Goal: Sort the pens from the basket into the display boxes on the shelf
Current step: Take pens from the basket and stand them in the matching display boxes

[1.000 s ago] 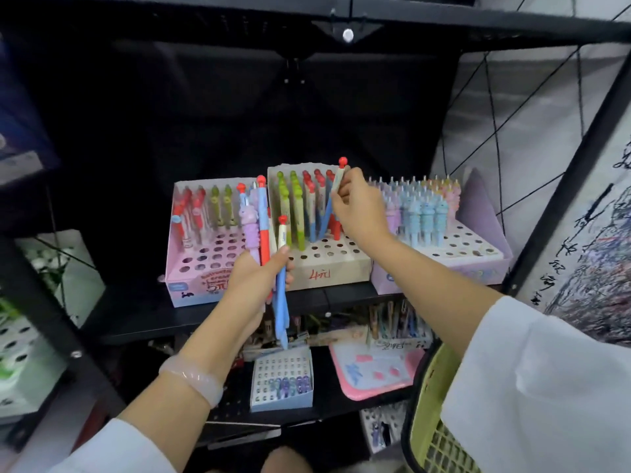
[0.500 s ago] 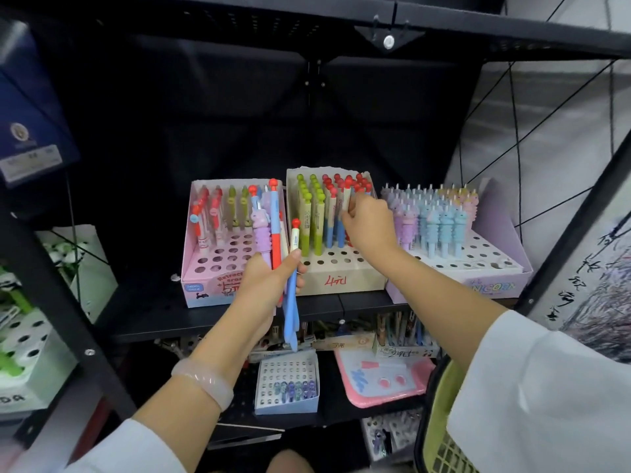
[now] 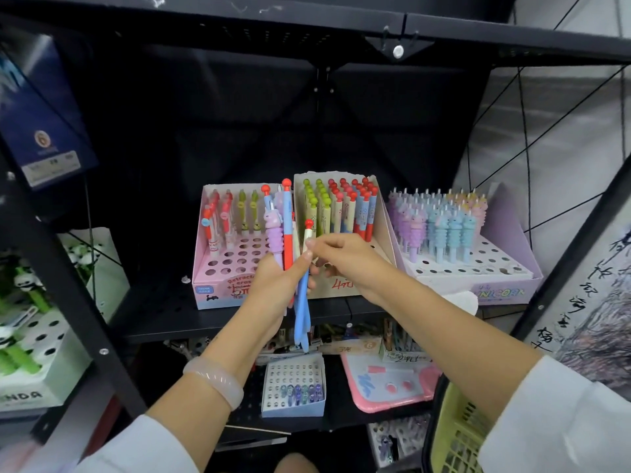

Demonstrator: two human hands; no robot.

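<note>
At frame centre the left hand grips a fan of five pens, as far as the overlap lets me count. The right hand pinches the cream pen with the red knob. Draw it straight up (keeping the other four clamped), then seat it in the middle box of three. The basket sits lower right.

At your 3 o'clock, the purple box reads "UNICORN"; the cream box shows a handwritten "4"; the pink box says "Retract".
</note>
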